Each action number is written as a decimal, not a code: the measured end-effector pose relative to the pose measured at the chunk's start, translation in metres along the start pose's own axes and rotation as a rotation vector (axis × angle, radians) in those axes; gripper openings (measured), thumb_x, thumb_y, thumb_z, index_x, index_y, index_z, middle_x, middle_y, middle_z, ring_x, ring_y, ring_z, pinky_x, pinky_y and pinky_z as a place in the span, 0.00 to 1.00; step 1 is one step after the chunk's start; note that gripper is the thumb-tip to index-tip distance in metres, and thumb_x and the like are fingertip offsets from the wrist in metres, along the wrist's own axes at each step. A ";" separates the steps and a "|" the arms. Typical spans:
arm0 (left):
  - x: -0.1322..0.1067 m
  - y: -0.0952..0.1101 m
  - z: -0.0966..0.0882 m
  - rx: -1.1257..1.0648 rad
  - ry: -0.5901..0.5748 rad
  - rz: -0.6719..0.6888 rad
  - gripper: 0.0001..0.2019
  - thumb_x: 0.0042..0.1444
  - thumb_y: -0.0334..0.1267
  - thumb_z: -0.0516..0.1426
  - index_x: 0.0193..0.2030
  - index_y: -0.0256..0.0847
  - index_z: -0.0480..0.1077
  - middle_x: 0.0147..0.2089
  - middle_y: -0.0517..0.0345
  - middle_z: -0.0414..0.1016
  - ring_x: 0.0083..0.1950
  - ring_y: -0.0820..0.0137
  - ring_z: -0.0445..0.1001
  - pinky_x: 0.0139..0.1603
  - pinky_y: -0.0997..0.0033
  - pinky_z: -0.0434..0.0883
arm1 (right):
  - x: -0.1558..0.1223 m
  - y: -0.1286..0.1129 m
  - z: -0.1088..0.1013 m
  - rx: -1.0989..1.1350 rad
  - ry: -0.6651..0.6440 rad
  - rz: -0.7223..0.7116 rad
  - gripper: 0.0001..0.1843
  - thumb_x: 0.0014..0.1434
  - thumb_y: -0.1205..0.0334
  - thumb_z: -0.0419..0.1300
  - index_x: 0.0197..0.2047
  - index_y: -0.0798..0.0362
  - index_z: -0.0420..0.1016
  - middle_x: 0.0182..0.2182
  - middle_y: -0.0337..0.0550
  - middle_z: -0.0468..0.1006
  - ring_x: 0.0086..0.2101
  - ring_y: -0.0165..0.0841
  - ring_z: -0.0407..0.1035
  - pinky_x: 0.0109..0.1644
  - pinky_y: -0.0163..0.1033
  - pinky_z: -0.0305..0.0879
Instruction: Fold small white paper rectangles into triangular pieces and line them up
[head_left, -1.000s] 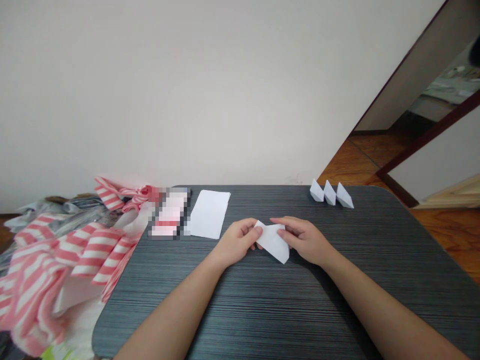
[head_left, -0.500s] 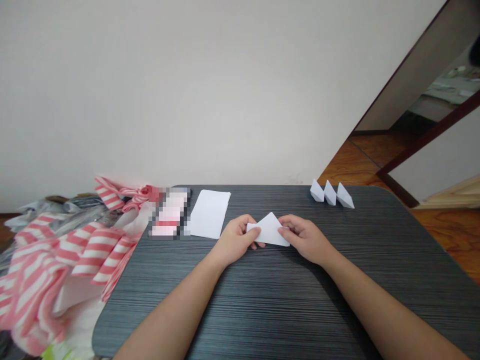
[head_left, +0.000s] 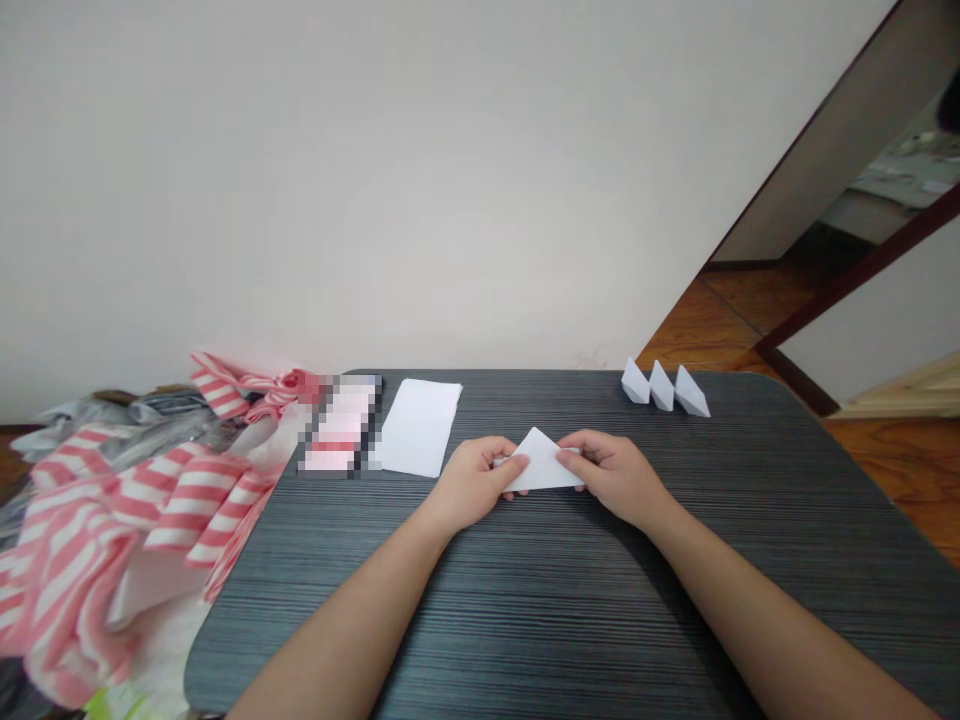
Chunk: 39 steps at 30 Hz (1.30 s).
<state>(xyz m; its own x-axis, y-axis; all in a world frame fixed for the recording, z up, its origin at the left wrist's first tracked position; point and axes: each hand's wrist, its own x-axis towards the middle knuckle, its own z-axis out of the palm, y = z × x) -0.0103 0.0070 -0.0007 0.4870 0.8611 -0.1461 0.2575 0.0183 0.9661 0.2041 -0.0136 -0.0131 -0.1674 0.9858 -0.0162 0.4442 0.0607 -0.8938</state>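
Observation:
Between my two hands is a folded white sheet of paper (head_left: 538,468), its point facing the wall and its long edge toward me. My left hand (head_left: 480,482) pinches its left end, thumb on top and fingers beneath. On the right end, my right hand (head_left: 611,470) grips it the same way. Parts of both ends are covered by my fingers. Left of my hands lies a stack of white paper (head_left: 421,428). Three small folded paper boats (head_left: 661,388) stand in a row at the back right of the table.
A dark wood-grain table (head_left: 525,620) stands against a pale wall (head_left: 480,180). Near its left back corner lies a pixelated flat object (head_left: 341,425). Pink-and-white striped cloth (head_left: 172,500) is heaped beside the left edge. Wooden floor (head_left: 900,470) shows at the right.
The folded paper has turned slightly, so its long edge now lies nearly level. My left thumb has shifted a little to the right on it.

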 end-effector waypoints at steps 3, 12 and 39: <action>0.000 0.002 0.000 0.026 -0.007 0.004 0.15 0.57 0.47 0.52 0.34 0.36 0.72 0.27 0.56 0.74 0.26 0.74 0.68 0.27 0.76 0.65 | 0.001 0.000 0.000 0.024 -0.002 0.009 0.12 0.58 0.54 0.57 0.35 0.54 0.75 0.22 0.38 0.72 0.22 0.29 0.65 0.24 0.33 0.60; 0.000 0.001 0.002 -0.068 0.013 -0.041 0.14 0.56 0.46 0.54 0.37 0.36 0.72 0.25 0.59 0.71 0.23 0.75 0.68 0.21 0.78 0.64 | -0.004 -0.002 0.000 0.143 -0.045 -0.036 0.11 0.62 0.58 0.52 0.45 0.52 0.69 0.22 0.37 0.72 0.20 0.28 0.65 0.24 0.32 0.60; 0.002 -0.003 -0.001 -0.130 0.009 -0.057 0.15 0.55 0.47 0.54 0.38 0.36 0.70 0.23 0.59 0.70 0.21 0.76 0.67 0.18 0.80 0.62 | 0.002 -0.002 -0.008 -0.113 -0.158 -0.409 0.12 0.60 0.61 0.57 0.45 0.46 0.78 0.41 0.45 0.73 0.39 0.34 0.69 0.44 0.40 0.65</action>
<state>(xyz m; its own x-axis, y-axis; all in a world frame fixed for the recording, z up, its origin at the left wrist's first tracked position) -0.0104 0.0094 -0.0036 0.4669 0.8613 -0.2003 0.1743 0.1324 0.9758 0.2097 -0.0106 -0.0080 -0.4776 0.8418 0.2516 0.4056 0.4653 -0.7868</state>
